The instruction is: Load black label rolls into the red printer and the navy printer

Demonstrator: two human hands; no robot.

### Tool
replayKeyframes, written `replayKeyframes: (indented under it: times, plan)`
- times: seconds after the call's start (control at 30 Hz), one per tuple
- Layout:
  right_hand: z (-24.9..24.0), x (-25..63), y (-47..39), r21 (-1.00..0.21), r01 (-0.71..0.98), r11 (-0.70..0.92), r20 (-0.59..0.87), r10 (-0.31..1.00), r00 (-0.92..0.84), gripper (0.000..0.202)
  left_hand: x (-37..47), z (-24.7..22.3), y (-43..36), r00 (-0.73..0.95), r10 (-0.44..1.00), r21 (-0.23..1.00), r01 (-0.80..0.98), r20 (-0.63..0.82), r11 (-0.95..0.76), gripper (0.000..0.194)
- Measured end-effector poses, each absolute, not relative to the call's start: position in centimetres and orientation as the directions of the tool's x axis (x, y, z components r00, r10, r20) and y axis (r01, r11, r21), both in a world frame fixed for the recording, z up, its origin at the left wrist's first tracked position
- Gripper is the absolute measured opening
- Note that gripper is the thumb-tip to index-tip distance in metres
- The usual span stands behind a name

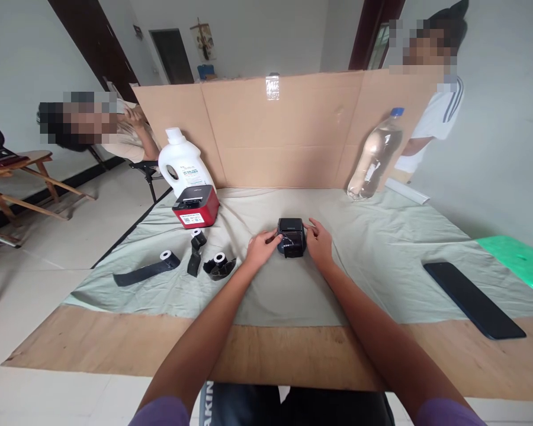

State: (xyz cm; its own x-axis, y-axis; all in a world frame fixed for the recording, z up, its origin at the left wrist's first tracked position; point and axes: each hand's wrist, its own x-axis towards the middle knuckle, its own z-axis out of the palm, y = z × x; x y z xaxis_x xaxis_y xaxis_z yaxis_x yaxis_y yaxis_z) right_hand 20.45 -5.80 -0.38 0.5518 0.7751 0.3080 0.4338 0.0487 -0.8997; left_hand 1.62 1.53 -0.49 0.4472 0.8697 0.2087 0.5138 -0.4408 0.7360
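Note:
A small black portable printer (290, 225) sits on the cloth in front of me, with a shiny black strip (292, 242) over its front. My left hand (263, 247) grips its left side, thumb against the front edge. On the opposite side, my right hand (318, 241) has its fingers closed against the printer's right edge. Left of my hands lie a black roll with a long unrolled strip (148, 272), a smaller black roll (198, 239) and another roll with crumpled black film (220, 267), all with white cores.
A red and black receipt printer (196, 206) stands before a white detergent jug (186, 160). A clear bottle (377, 155) leans at the back right by a cardboard screen (279, 136). A dark phone (474, 300) lies near the right front edge. Two people sit or stand beyond the table.

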Motion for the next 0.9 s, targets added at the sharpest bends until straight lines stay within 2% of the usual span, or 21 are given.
replayKeyframes:
  times: [0.2, 0.33, 0.43, 0.5, 0.57, 0.63, 0.7, 0.77, 0.9]
  plan:
    - [-0.8, 20.7, -4.6, -0.929, 0.338, 0.148, 0.291, 0.857, 0.425, 0.060, 1.8, -1.0, 1.9, 0.432, 0.884, 0.777, 0.489, 0.179, -0.396, 0.047]
    - [0.0, 21.4, -4.0, -0.884, 0.462, 0.074, 0.271, 0.886, 0.376, 0.059, 1.8, -0.5, 1.8, 0.424, 0.893, 0.794, 0.486, 0.151, -0.365, 0.049]
    - [1.7, 22.0, -3.6, -0.747, 0.664, -0.043, 0.268, 0.894, 0.360, 0.050, 1.8, -0.1, 1.7, 0.418, 0.901, 0.804, 0.494, 0.114, -0.331, 0.050]
    - [3.4, 22.2, -2.8, -0.579, 0.806, -0.121, 0.231, 0.924, 0.305, 0.041, 1.8, 0.1, 1.6, 0.419, 0.903, 0.815, 0.489, 0.093, -0.311, 0.050]
    - [5.2, 22.0, -1.5, -0.378, 0.909, -0.177, 0.091, 0.970, 0.227, 0.032, 1.8, 0.3, 1.7, 0.422, 0.903, 0.822, 0.487, 0.075, -0.295, 0.050]
    - [6.8, 21.7, 0.0, -0.238, 0.950, -0.203, -0.078, 0.979, 0.190, 0.024, 1.8, 0.3, 1.6, 0.420, 0.905, 0.823, 0.489, 0.068, -0.290, 0.051]
    - [8.1, 21.1, 1.2, -0.191, 0.953, -0.236, -0.183, 0.962, 0.202, 0.020, 1.8, 0.3, 1.5, 0.416, 0.906, 0.816, 0.495, 0.078, -0.298, 0.052]
    - [9.0, 20.7, 1.8, -0.181, 0.947, -0.265, -0.223, 0.949, 0.223, 0.019, 1.8, 0.3, 1.3, 0.414, 0.905, 0.802, 0.505, 0.099, -0.319, 0.051]
    - [10.8, 20.7, 1.5, -0.173, 0.946, -0.274, -0.203, 0.950, 0.238, 0.027, 1.7, 0.2, 1.0, 0.409, 0.897, 0.757, 0.530, 0.166, -0.382, 0.048]
